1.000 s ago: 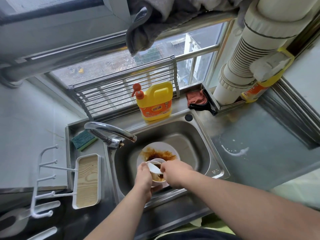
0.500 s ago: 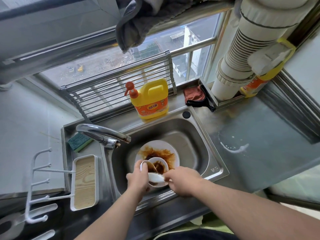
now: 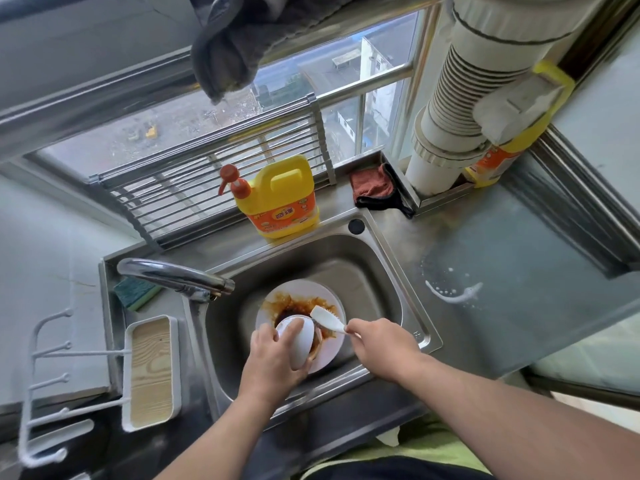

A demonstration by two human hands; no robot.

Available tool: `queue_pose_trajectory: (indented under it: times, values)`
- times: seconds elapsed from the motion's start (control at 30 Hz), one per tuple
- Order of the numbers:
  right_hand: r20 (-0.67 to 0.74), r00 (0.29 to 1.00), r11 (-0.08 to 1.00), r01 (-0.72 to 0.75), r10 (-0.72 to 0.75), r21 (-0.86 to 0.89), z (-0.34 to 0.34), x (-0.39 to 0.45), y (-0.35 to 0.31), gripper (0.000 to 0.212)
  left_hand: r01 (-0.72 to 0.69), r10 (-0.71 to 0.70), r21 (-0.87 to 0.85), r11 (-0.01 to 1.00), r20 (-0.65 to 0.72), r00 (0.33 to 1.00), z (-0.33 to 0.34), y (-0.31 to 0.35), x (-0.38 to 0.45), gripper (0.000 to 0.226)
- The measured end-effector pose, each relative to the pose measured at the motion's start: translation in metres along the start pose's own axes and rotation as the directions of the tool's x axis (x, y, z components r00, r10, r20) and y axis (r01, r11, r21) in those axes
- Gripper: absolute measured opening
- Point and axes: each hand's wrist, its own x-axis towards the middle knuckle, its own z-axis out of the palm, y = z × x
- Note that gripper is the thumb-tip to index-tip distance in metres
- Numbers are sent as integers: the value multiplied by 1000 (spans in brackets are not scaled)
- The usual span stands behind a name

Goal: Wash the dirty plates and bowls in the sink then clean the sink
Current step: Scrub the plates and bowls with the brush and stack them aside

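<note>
Gripping a white bowl (image 3: pixel 300 341): left hand (image 3: pixel 273 362) has fingers curled round the outside wall, thumb over the top. Bowl is tipped on its side, mouth facing right and away toward the plate, brown sauce visible along its lower rim. Right hand (image 3: pixel 384 344) pinches the handle end of a white spoon (image 3: pixel 327 318); fingers closed on it. Spoon long axis runs from the hand up-left, scoop end just at the bowl's mouth, over the plate; cannot tell if it touches the bowl.

Both sit over a white plate (image 3: pixel 332 344) lying flat on the floor of the steel sink (image 3: pixel 374 271). Plate holds a smear of brown sauce, darkest at centre beside the bowl. Sink basin otherwise shows bare steel to the right of the plate.

Left of the sink: white tray with a wood-grain insert (image 3: pixel 152 372), white hook rack (image 3: pixel 48 386) beside it. Chrome faucet (image 3: pixel 176 275) spout points right over the basin edge; green sponge (image 3: pixel 135 293) behind it, partly hidden.

Counter right of the sink has a white foam streak (image 3: pixel 453 295).

Back ledge: yellow detergent jug (image 3: pixel 282 197) with orange pump, upright, just behind the sink rim. Reddish cloth (image 3: pixel 372 183) to its right. Metal drying rack (image 3: pixel 214 188) leans against the window. White ribbed pipe (image 3: pixel 460 109) at the right corner, a second yellow bottle (image 3: pixel 498 161) partly hidden behind it. Grey cloth (image 3: pixel 239 39) hangs overhead.
</note>
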Motion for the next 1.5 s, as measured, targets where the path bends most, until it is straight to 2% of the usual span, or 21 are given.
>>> queue_pose_trajectory:
  times: [0.07, 0.13, 0.2, 0.27, 0.37, 0.47, 0.53, 0.63, 0.77, 0.9, 1.03, 1.13, 1.2, 1.3, 1.37, 1.5]
  values:
    - [13, 1000, 998, -11, 11, 58, 0, 1, 5, 30, -16, 15, -23, 1000, -24, 1000, 2, 2, 0, 79]
    - [10, 999, 988, -43, 42, 145, 0, 3, 10, 28, 71, -79, -180, 981, -42, 996, 1, 12, 3, 75]
    - [-5, 996, 958, -84, 88, 276, -3, 4, 16, 27, 200, -242, -427, 882, -45, 969, -3, 26, 12, 70]
    - [-32, 990, 909, -111, 135, 402, -7, 5, 23, 26, 269, -363, -588, 763, -45, 931, -7, 41, 32, 57]
    - [-65, 980, 855, -129, 186, 503, -15, 3, 37, 20, 355, -424, -612, 707, 34, 905, -10, 64, 75, 39]
    - [-77, 975, 813, -130, 209, 568, -23, 0, 52, 13, 515, -488, -596, 616, 225, 843, -1, 81, 119, 43]
    - [-83, 973, 799, -127, 216, 588, -27, 2, 59, 13, 573, -499, -578, 581, 303, 812, 14, 88, 145, 50]
    - [-83, 965, 791, -151, 247, 593, -28, 15, 71, 14, 578, -515, -536, 615, 281, 809, 39, 94, 180, 55]
    - [-51, 962, 755, -177, 268, 631, -23, 33, 81, 14, 546, -508, -365, 754, 204, 837, 55, 97, 202, 53]
    - [-50, 960, 731, -176, 276, 660, -20, 40, 77, 13, 485, -446, -404, 776, 193, 874, 44, 90, 198, 53]
    - [6, 964, 688, -193, 265, 699, -14, 39, 63, 14, 385, -361, -430, 816, 142, 922, 15, 49, 158, 40]
    - [47, 972, 679, -196, 232, 708, -11, 36, 42, 15, 397, -377, -352, 848, 128, 917, 0, 2, 113, 30]
    - [84, 977, 683, -198, 197, 703, -5, 35, 25, 15, 414, -378, -289, 863, 174, 909, -2, -23, 86, 30]
    - [110, 985, 762, -171, 131, 625, 11, 40, 2, 11, 453, -394, -236, 860, 257, 883, 5, -42, 54, 30]
    - [139, 981, 793, -188, 132, 579, 24, 43, -8, 9, 454, -408, -208, 867, 229, 884, 15, -46, 41, 28]
    - [146, 973, 852, -228, 180, 471, 38, 47, -25, 18, 559, -518, -275, 783, 212, 829, 27, -41, 37, 12]
